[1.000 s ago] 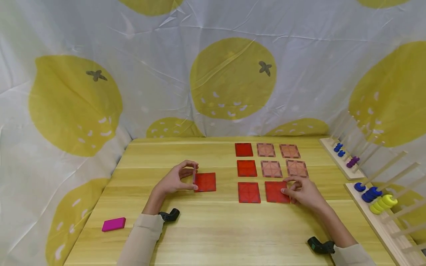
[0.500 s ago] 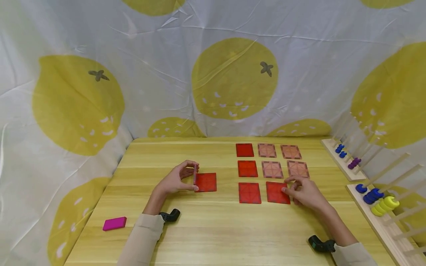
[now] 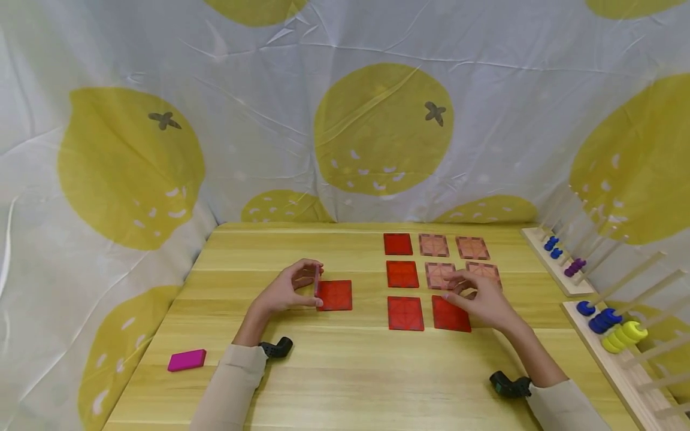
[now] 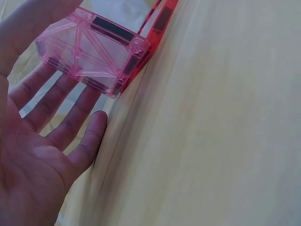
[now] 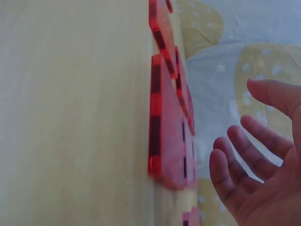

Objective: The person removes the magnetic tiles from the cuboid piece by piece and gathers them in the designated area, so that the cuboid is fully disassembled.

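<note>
In the head view my left hand (image 3: pixel 283 292) pinches a clear pink magnetic tile (image 4: pixel 84 52) between thumb and fingers. That tile stands upright at the left edge of a flat red magnetic tile (image 3: pixel 336 296); the left wrist view shows their edges meeting. My right hand (image 3: pixel 487 302) hovers over the lower right of a tile grid, fingers loosely bent and holding nothing. Partly under it lies another red tile (image 3: pixel 448 315), with a red tile (image 3: pixel 405 313) to its left. The right wrist view shows the fingers apart from the tiles.
Behind lie two more red tiles (image 3: pixel 402 274) and several pale pink tiles (image 3: pixel 433 245). Wooden peg stands (image 3: pixel 609 359) with coloured beads line the right side. A magenta block (image 3: pixel 186 360) lies at the left of the wooden table (image 3: pixel 345 383). A lemon-patterned cloth (image 3: pixel 259 131) hangs behind.
My right hand has let go of the lower right red tile, lifted, and moved slightly left over it. The left hand keeps its hold on the upright pink tile.
</note>
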The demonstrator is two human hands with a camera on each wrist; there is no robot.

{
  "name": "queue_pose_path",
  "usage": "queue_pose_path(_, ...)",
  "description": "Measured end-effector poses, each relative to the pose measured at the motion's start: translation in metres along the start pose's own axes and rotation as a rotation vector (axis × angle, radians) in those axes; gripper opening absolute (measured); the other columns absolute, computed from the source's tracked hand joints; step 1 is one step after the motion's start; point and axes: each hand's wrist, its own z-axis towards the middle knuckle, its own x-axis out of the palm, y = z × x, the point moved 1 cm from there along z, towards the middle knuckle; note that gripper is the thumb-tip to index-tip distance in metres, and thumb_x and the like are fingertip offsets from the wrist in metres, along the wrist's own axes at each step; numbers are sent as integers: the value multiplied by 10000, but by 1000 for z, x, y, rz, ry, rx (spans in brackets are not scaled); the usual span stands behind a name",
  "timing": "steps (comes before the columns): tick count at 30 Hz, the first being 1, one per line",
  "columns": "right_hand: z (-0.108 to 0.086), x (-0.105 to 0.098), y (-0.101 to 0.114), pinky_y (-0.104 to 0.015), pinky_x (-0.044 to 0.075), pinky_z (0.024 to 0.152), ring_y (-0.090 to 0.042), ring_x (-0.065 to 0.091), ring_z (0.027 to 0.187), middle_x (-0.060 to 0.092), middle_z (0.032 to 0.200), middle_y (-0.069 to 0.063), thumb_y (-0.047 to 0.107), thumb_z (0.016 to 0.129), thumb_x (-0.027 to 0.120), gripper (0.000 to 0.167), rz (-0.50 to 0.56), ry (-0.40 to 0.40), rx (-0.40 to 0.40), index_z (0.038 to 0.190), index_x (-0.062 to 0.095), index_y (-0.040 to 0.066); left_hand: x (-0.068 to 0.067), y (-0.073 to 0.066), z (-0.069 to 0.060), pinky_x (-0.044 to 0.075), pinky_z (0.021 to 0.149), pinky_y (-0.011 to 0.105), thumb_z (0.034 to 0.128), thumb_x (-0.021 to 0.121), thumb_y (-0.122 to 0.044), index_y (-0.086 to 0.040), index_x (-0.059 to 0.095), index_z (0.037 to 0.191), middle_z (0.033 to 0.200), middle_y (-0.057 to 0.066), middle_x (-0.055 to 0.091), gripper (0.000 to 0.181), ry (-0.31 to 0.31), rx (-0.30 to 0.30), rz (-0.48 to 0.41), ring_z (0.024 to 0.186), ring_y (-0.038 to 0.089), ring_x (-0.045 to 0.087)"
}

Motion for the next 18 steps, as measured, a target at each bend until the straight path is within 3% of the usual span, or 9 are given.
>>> queue_pose_path(5,14,12,15,-329,594,834,-274,670,1025,694,1203,-142,316,934,781,522,34,35,-37,1361,623,61,1,0,0,402,1164,555,794,889,-54,45,435,1460,1452,274,489,812,-2,12,-15,1345,444,510)
queue_pose_path(11,31,34,33,-420,587,863,-362,641,1078,652,1264,-187,333,905,811,604,60,81,-112,1397,598,56,1,0,0,457,1146,422,793,886,-36,42,435,1461,1474,267,476,810,-25,-3,-32,1348,439,518)
queue_pose_path(18,51,61,50,-413,576,878,-301,608,1148,611,1389,-105,446,875,818,706,15,160,-123,1449,568,119,2,0,-1,459,1144,411,775,905,-53,37,454,1456,1475,274,468,822,-35,6,-29,1339,437,520)
